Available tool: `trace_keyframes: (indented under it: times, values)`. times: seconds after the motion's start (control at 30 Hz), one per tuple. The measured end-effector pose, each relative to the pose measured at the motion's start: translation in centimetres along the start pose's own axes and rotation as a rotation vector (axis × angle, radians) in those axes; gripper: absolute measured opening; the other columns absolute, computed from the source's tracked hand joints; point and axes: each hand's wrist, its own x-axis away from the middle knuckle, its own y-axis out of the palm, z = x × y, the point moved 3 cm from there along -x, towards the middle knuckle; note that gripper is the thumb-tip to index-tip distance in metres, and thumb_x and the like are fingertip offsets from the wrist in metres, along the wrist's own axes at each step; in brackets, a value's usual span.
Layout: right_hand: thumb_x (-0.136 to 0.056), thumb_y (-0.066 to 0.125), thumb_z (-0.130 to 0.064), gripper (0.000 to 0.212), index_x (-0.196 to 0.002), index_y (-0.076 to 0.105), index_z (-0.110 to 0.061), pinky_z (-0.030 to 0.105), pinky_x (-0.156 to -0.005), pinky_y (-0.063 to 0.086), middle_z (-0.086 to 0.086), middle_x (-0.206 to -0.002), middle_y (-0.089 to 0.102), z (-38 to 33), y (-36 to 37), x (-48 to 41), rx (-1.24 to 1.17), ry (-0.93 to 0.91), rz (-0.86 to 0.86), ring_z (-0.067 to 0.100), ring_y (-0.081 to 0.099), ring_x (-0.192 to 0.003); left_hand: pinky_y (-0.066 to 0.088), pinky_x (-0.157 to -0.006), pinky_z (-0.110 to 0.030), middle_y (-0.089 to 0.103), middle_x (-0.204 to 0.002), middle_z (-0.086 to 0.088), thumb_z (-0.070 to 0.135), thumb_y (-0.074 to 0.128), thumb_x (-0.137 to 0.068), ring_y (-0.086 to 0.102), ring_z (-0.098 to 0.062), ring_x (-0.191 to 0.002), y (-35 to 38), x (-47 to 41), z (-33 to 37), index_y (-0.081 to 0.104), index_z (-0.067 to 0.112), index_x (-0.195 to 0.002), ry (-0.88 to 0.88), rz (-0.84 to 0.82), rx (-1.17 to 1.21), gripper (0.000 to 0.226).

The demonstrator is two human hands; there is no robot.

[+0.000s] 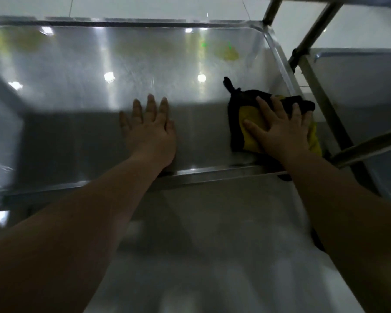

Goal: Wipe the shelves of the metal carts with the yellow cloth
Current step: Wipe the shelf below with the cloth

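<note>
Yellow cloth [250,141] pressed flat under spread right hand [280,129] at near-right corner of shelf [77,136], left hand [151,129] flat and empty alongside; wiping seemingly midway, lower shelf [212,245] and neighbouring cart [359,82] likely left.

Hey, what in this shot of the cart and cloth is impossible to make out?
All in the head view:
Yellow cloth: its middle is covered by the right hand.
Shiny shelf: glare and reflections hide whether it is clean.
Second cart: cut off by the right edge.
Lower shelf: blurred, partly behind the forearms.
</note>
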Motion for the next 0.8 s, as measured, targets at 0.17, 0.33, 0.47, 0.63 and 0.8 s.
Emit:
trace_keyframes:
  times: [0.17, 0.33, 0.47, 0.63, 0.8]
  values:
    - [-0.085, 0.015, -0.083, 0.078, -0.154, 0.004, -0.047, 0.068, -0.112, -0.01, -0.004, -0.165, 0.003, -4.1, -1.4, -6.8, -0.034, 0.051, 0.011, 0.046, -0.005, -0.147, -0.01, -0.119, -0.054, -0.013, -0.165, 0.002, 0.042, 0.011, -0.105, -0.015, -0.027, -0.151, 0.1, -0.1, -0.1, -0.007, 0.033, -0.157, -0.001, 0.006, -0.001, 0.056]
    - [-0.086, 0.018, -0.081, 0.076, -0.153, 0.007, -0.047, 0.067, -0.113, -0.009, -0.005, -0.165, 0.006, -15.2, -1.5, -8.4, 0.005, -0.16, 0.009, 0.048, -0.001, -0.146, -0.009, -0.12, -0.053, -0.014, -0.165, -0.003, 0.041, 0.013, -0.104, -0.014, -0.026, -0.151, 0.0, 0.1, -0.5, -0.008, 0.023, -0.157, -0.017, 0.029, -0.001, 0.059]
    - [-0.087, 0.021, -0.081, 0.074, -0.152, 0.007, -0.05, 0.061, -0.115, -0.01, -0.006, -0.165, 0.007, -18.7, -1.0, -7.6, 0.019, -0.406, 0.016, 0.043, -0.002, -0.148, -0.008, -0.121, -0.049, -0.013, -0.165, -0.006, 0.044, 0.014, -0.104, -0.012, -0.023, -0.151, -0.1, 0.3, -1.7, -0.006, 0.016, -0.157, -0.045, 0.055, 0.024, 0.064]
    - [-0.083, 0.023, -0.085, 0.077, -0.152, 0.008, -0.052, 0.058, -0.118, -0.007, -0.008, -0.165, 0.008, -10.6, -1.8, -10.7, -0.011, -0.206, 0.001, 0.041, 0.002, -0.149, -0.01, -0.121, -0.047, -0.013, -0.165, -0.004, 0.042, 0.013, -0.104, -0.012, -0.021, -0.151, -0.3, 0.5, -1.5, -0.004, 0.017, -0.158, -0.038, 0.024, 0.022, 0.062]
    - [-0.076, 0.015, -0.087, 0.086, -0.152, 0.009, -0.049, 0.061, -0.117, -0.008, -0.004, -0.165, 0.009, -5.5, -1.6, -8.3, -0.032, -0.151, -0.003, 0.044, 0.003, -0.148, -0.011, -0.12, -0.049, -0.015, -0.164, -0.002, 0.04, 0.014, -0.105, -0.015, -0.021, -0.151, 0.2, 0.3, -1.5, -0.006, 0.019, -0.158, -0.028, 0.022, 0.047, 0.061]
